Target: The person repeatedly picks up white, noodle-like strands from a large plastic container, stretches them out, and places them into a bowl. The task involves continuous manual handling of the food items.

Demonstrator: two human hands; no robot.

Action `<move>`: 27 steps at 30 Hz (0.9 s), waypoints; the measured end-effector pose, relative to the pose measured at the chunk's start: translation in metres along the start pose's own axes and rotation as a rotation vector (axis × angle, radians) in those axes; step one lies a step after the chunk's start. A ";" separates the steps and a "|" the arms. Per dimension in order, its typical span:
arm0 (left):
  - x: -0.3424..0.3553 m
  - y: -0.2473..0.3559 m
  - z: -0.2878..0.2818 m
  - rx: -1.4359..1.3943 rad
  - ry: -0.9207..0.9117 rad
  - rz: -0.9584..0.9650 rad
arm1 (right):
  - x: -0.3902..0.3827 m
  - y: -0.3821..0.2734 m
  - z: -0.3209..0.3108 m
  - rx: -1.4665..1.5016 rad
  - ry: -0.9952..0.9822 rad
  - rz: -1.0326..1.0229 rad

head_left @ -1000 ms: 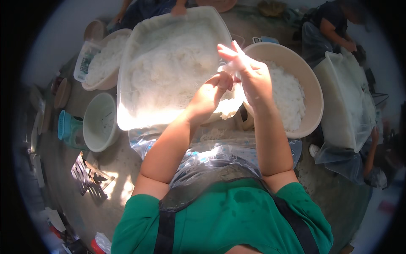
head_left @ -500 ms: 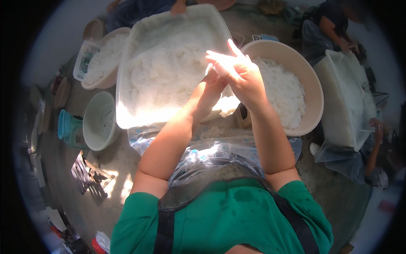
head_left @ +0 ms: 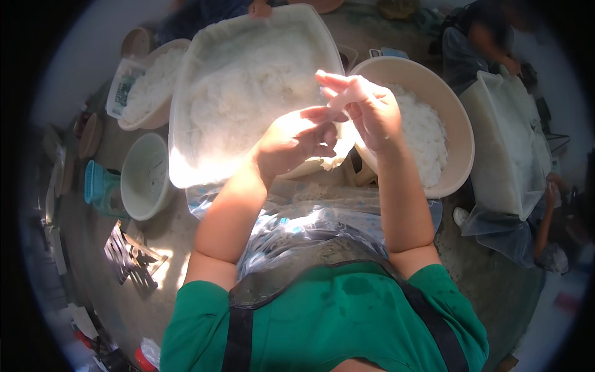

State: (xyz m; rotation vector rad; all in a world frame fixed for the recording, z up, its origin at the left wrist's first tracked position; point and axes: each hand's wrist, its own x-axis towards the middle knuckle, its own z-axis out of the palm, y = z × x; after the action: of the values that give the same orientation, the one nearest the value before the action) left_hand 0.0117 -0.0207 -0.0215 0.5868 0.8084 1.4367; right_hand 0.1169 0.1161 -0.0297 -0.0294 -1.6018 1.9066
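Observation:
My left hand [head_left: 299, 139] and my right hand [head_left: 374, 115] are raised over the front right corner of a large white tub [head_left: 178, 118]. The left fingers are curled, with thumb and forefinger pinched near the right fingertips. My right hand has its thumb and fingers drawn together, pointing left. Whatever is between the two pinches is too thin and pale to make out. A loose white fibrous mass [head_left: 238, 105] fills much of the tub. Just beneath my hands, a cream-white clump [head_left: 339, 152] shows at the tub's edge in strong sunlight.
A round beige basin [head_left: 460, 139] of white clumps stands at right, an oval beige basin [head_left: 162, 115] of similar stuff at left. Near it are a pale green basin [head_left: 133, 186], a teal stool [head_left: 102, 186] and a wooden rack [head_left: 133, 257]. Other people work around another white tub [head_left: 496, 146].
My hands have drawn apart from being pressed together. The left has moved down and left with its fingers curling; the right has shifted slightly right and its fingers have come together.

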 end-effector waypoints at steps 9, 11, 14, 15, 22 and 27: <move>-0.003 0.015 -0.023 0.193 0.128 -0.141 | -0.004 -0.016 0.002 -0.552 -0.121 0.085; -0.001 0.021 -0.017 0.480 0.166 -0.076 | 0.001 -0.014 -0.001 -1.109 -0.313 -0.287; 0.005 0.020 -0.029 0.884 0.181 0.130 | 0.000 -0.022 0.007 -1.190 -0.288 -0.368; 0.007 0.022 -0.027 0.971 0.198 0.153 | 0.002 -0.026 0.010 -1.328 -0.291 -0.341; 0.004 0.036 -0.037 1.349 0.044 0.351 | 0.008 -0.027 0.018 -1.327 -0.227 0.026; 0.006 0.028 -0.067 1.148 0.281 0.768 | 0.002 -0.019 0.003 -0.073 -0.208 0.211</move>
State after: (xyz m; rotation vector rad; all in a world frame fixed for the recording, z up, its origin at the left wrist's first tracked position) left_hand -0.0589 -0.0207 -0.0417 1.7248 1.7739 1.6475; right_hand 0.1233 0.1152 -0.0110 -0.0318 -1.8706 2.0656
